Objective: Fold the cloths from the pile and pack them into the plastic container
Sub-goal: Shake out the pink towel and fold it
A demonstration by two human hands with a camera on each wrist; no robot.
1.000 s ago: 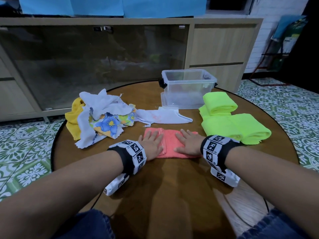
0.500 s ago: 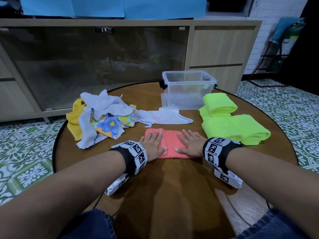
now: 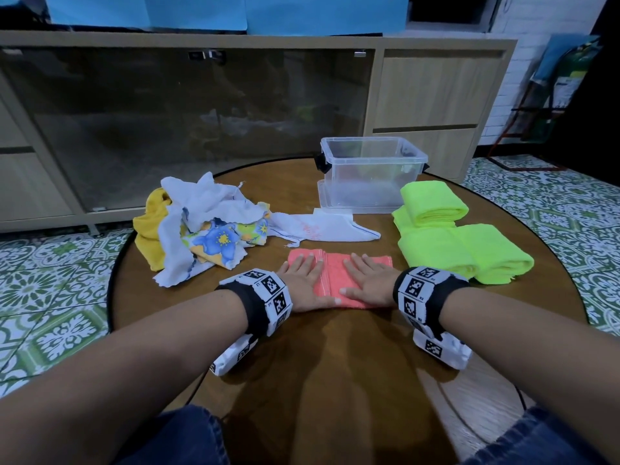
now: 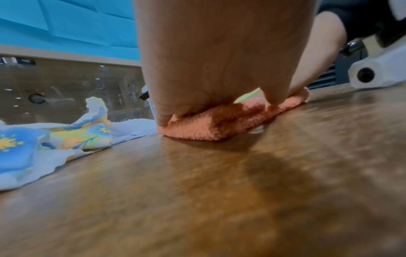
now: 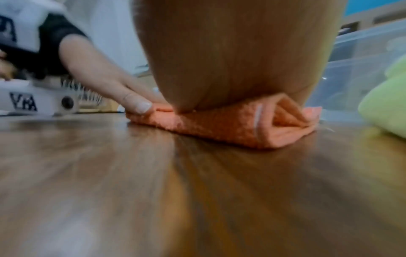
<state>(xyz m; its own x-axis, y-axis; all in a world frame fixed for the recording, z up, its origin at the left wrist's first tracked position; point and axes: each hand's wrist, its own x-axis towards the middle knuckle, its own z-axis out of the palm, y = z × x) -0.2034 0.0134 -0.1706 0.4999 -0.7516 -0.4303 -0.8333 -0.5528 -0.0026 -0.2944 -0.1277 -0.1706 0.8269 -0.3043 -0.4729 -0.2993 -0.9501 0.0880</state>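
Two hands lie flat, palms down, on a folded coral cloth (image 3: 333, 276) near the middle of the round wooden table (image 3: 335, 380). Bare tabletop extends from the cloth's near edge to the table rim in front of the person, and a narrow strip of bare wood separates the cloth's far edge from a white cloth (image 3: 322, 226) lying flat just beyond it. To the left, the pile of unfolded cloths (image 3: 201, 226), white, yellow and floral, sits near the table's left edge, apart from the coral cloth. To the right, three folded neon-green cloths (image 3: 453, 239) lie close to the coral cloth's right end, with a small gap between. The clear plastic container (image 3: 370, 172) stands open at the far side of the table, behind the white cloth and just beside the green cloths. The left hand (image 3: 303, 285) presses the left half of the coral cloth with fingers straight and slightly spread, nothing gripped; its thumb reaches to the cloth's near edge. The right hand (image 3: 367, 280) presses the right half in the same way, fingers extended forward, thumb pointing toward the left hand. Both forearms run in low over the near table edge, each wrist wearing a marker-covered band. The right wrist view shows the cloth's layered open end on its right side.
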